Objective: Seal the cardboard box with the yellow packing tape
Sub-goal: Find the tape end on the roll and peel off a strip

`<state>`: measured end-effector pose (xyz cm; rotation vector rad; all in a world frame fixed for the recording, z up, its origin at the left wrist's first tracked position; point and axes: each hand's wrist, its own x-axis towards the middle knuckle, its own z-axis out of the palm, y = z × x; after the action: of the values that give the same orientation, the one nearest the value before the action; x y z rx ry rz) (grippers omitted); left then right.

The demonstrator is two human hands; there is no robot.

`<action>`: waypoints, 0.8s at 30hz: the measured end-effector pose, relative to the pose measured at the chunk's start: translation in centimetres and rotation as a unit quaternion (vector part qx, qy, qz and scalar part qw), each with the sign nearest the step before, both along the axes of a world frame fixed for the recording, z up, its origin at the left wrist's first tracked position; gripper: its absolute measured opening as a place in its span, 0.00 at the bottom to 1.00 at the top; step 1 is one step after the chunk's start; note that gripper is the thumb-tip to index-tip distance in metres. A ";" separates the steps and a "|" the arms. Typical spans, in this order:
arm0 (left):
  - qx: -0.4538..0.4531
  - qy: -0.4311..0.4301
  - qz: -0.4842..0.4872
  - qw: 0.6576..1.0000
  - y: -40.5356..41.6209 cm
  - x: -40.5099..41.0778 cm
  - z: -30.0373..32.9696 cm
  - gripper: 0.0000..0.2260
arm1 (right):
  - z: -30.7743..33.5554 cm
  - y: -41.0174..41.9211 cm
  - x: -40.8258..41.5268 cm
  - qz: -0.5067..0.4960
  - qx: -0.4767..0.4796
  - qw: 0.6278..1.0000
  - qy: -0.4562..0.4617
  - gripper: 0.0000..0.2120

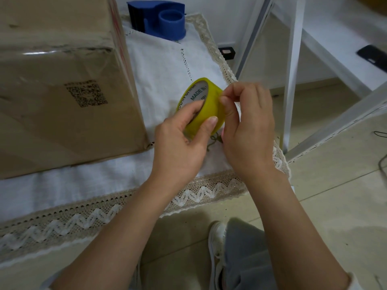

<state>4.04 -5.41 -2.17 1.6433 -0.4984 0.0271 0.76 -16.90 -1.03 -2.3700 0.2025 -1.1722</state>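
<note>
A roll of yellow packing tape (206, 103) with green print on its core is held above the table, right of centre. My left hand (182, 141) grips the roll, fingers through its core and thumb on the outer face. My right hand (247, 126) pinches at the roll's right rim with thumb and forefinger. The large cardboard box (62, 91) stands at the left, apart from both hands, with clear tape across it and a printed square code on its side.
A blue tape dispenser (163, 19) sits at the back behind the box. The table carries a white cloth with a lace border (125, 206). White metal shelf frames (293, 70) stand close on the right. My leg and shoe (230, 248) show below on the tiled floor.
</note>
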 end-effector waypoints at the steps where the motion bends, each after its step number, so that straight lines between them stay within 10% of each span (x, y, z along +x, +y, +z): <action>1: 0.001 -0.002 -0.001 1.000 0.0 0.0 0.0 0.11 | 0.0 0.0 0.0 -0.003 -0.005 1.000 0.000 0.06; 24: 0.019 -0.034 0.013 0.999 0.0 -0.1 0.2 0.12 | 0.6 -0.3 -0.4 0.021 0.008 0.999 -0.032 0.06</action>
<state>3.99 -5.36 -1.94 1.6900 -0.5323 0.0923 0.35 -17.16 -0.41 -2.3085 0.1402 -1.2198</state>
